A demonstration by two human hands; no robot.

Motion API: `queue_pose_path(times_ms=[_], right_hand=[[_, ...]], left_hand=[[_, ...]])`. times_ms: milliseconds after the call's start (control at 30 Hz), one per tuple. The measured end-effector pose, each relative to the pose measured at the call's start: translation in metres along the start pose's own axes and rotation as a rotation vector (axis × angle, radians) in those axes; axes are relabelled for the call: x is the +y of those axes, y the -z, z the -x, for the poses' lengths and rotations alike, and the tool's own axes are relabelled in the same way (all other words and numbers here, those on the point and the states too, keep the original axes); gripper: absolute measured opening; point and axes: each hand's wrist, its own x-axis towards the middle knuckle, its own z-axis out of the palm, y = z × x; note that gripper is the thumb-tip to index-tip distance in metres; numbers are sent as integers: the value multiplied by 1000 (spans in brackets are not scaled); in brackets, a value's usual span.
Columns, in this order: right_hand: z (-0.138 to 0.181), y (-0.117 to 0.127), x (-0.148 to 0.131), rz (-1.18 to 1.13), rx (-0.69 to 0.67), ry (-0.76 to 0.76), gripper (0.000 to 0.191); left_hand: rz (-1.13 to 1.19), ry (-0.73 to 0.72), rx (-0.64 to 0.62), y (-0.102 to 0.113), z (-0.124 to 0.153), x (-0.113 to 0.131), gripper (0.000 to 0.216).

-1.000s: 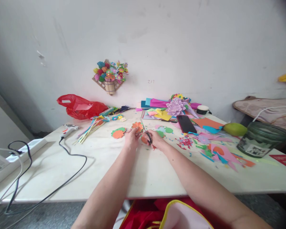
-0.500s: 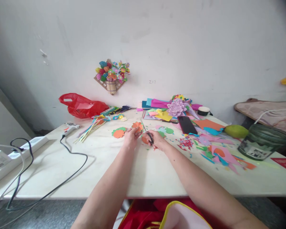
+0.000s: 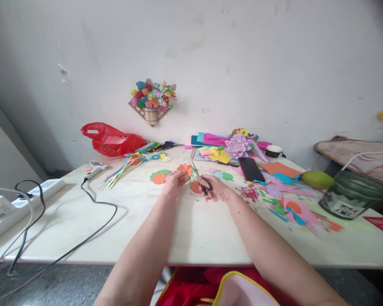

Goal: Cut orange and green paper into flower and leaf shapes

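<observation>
An orange flower cutout with scalloped petals is pinched in my left hand, above the middle of the table. My right hand grips a pair of scissors by its dark handles. The blades point up and left, close to the right edge of the flower. Below the scissors lies an orange round piece. Left of my left hand rests another orange cutout on a green one. Behind my right hand are green and pale scalloped pieces.
A pile of tiny scraps and larger offcuts lies at the right, near a phone and a glass jar. Leftward are a glue gun with its cord, thin sticks and a red plastic bag.
The scissors and my right hand have shifted slightly right, away from the flower, and the blades look a little more apart. My left hand still holds the flower. The view has tilted slightly.
</observation>
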Motion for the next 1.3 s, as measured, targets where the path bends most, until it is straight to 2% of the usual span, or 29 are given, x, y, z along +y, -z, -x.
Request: queue_pose_path(times_ms=[200,600,933,1300], right_hand=[[-1,6,-1,118,-48,1,32],[-2,10,-1,120,-59,15,31],[-4,11,0,133,-64,25,30],[-2,12,-3,161,-74,33,31]], left_hand=[[9,13,-38,4,-2,-1,39],[-68,79,-124,5,-2,3,30],[-103,98,-109,2,3,6,21],[-88,114,-110,4,1,5,21]])
